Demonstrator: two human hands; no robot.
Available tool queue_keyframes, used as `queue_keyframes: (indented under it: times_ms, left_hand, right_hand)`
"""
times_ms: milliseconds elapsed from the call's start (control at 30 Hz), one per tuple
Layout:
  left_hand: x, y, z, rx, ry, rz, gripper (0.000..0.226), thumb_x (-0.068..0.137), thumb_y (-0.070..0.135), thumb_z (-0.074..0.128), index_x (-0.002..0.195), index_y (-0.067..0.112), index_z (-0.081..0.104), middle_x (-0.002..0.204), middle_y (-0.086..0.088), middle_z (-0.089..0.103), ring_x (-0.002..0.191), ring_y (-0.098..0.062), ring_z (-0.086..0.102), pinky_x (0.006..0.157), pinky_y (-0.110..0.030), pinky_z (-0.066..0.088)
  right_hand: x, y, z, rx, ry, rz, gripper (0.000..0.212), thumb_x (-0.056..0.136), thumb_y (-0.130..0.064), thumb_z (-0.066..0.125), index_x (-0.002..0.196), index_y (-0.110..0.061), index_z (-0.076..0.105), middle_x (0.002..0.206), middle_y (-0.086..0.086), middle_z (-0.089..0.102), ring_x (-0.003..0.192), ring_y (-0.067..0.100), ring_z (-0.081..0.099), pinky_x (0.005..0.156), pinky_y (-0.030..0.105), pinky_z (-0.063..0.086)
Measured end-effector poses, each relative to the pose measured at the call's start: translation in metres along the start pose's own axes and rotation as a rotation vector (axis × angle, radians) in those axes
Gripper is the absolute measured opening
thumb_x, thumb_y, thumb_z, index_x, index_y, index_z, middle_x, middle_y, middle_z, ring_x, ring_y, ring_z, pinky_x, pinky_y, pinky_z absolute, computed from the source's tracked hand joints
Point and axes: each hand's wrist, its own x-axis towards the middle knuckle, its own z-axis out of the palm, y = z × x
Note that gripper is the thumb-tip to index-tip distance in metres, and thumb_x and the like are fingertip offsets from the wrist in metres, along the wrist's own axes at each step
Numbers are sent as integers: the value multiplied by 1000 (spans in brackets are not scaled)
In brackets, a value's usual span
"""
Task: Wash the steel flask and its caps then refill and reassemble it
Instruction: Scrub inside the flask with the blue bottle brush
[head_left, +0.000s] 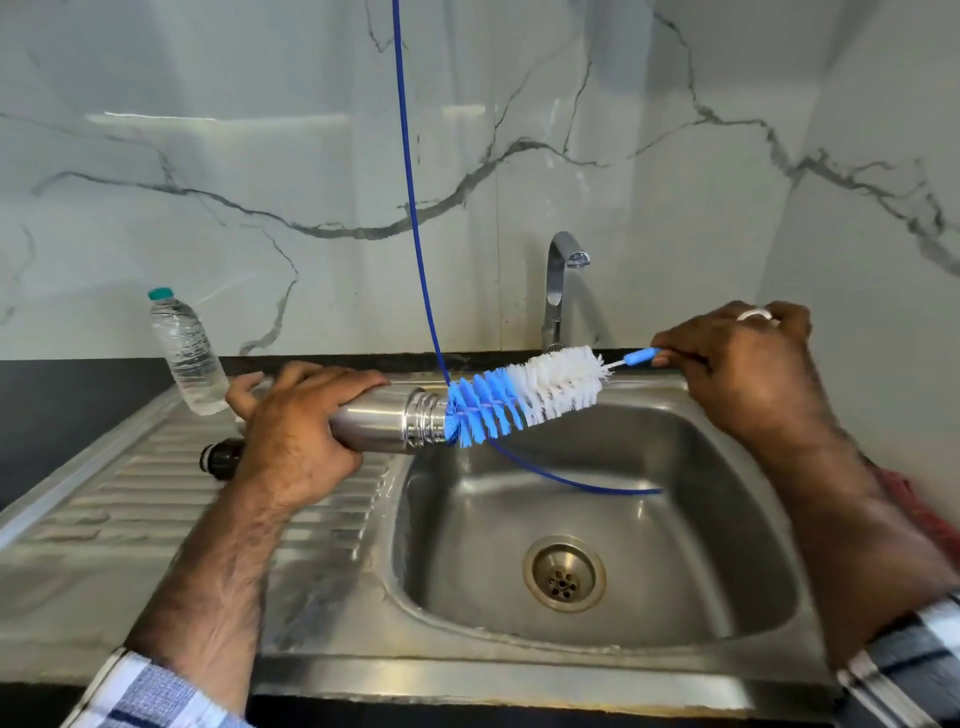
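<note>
My left hand (296, 431) grips the steel flask (395, 421) round its body and holds it sideways over the sink's left rim, threaded mouth pointing right. A blue and white bottle brush (524, 395) lies with its blue end at the flask's mouth. My right hand (743, 364) pinches the brush's blue handle (641, 357) at the right. A black cap (223, 457) lies on the draining board, partly hidden behind my left wrist.
The steel sink (597, 519) with its drain (564, 574) lies below the flask. A tap (561, 280) stands at the back. A clear plastic water bottle (187, 353) stands at the back left. A thin blue hose (415, 234) hangs into the basin.
</note>
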Motion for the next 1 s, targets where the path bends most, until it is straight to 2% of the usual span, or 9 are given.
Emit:
queue_keyframes:
  times_ms: [167, 300, 400, 533, 633, 733, 833, 900, 1000]
  left_hand:
    - [1, 3, -5, -27, 181, -98, 84, 49, 12, 95, 125, 41, 71, 119, 18, 73, 119, -19, 57, 103, -54, 25]
    - [2, -10, -9, 67, 206, -179, 82, 54, 12, 96, 128, 38, 71, 121, 11, 75, 117, -25, 54, 99, -43, 23]
    - [3, -13, -11, 38, 158, -198, 83, 58, 3, 93, 131, 35, 72, 122, 5, 75, 117, -29, 53, 92, -29, 18]
    - [2, -8, -10, 86, 38, -95, 83, 53, 12, 92, 127, 45, 70, 121, 18, 73, 118, -20, 56, 99, -43, 19]
    - [0, -5, -4, -37, -39, -25, 95, 43, 15, 98, 127, 47, 69, 122, 22, 70, 118, -16, 57, 104, -51, 22]
    - [0, -2, -2, -126, 4, 18, 97, 39, 17, 99, 126, 47, 69, 121, 25, 68, 120, -14, 58, 105, -50, 22]
    - [1, 0, -6, -100, 140, -25, 90, 44, 12, 97, 125, 42, 71, 119, 24, 67, 121, -17, 59, 104, -49, 22]
    - [1, -1, -9, -68, 211, -111, 86, 48, 13, 97, 125, 41, 71, 119, 20, 69, 121, -19, 58, 103, -50, 23]
    - [2, -7, -10, 1, 243, -189, 84, 50, 15, 97, 126, 40, 69, 119, 14, 73, 119, -21, 57, 102, -53, 25]
  right_hand:
    - [3, -10, 18, -92, -503, 42, 17, 95, -57, 68, 107, -49, 77, 110, -20, 76, 114, 12, 62, 106, 40, 26]
    - [-4, -27, -4, 78, -851, -62, 12, 84, -56, 82, 86, -44, 80, 81, -27, 74, 85, -4, 64, 91, 30, 43]
    - [-4, -26, -36, 145, -711, -121, 6, 83, -50, 85, 87, -46, 82, 84, -24, 77, 86, 2, 69, 88, 31, 52]
    - [2, -8, -41, -3, -63, -139, 19, 95, -47, 65, 98, -40, 83, 94, -14, 79, 97, 25, 71, 102, 48, 40]
    - [0, 7, -18, 54, 78, -59, 25, 92, -41, 61, 99, -32, 83, 94, -6, 81, 93, 31, 72, 99, 52, 48]
    - [-2, 15, 9, 148, -40, -1, 16, 94, -31, 76, 105, -25, 85, 100, 5, 82, 96, 35, 75, 91, 43, 57]
    - [-1, 17, 33, 95, -435, 47, 18, 90, -39, 82, 107, -34, 84, 104, -4, 81, 104, 25, 73, 90, 29, 52]
    - [-3, 11, 37, 118, -627, 3, 17, 85, -42, 86, 101, -36, 84, 93, -14, 79, 94, 14, 72, 90, 31, 55]
    - [-6, 2, 26, 217, -755, -61, 13, 80, -39, 91, 88, -39, 82, 77, -22, 75, 80, 3, 71, 84, 34, 59]
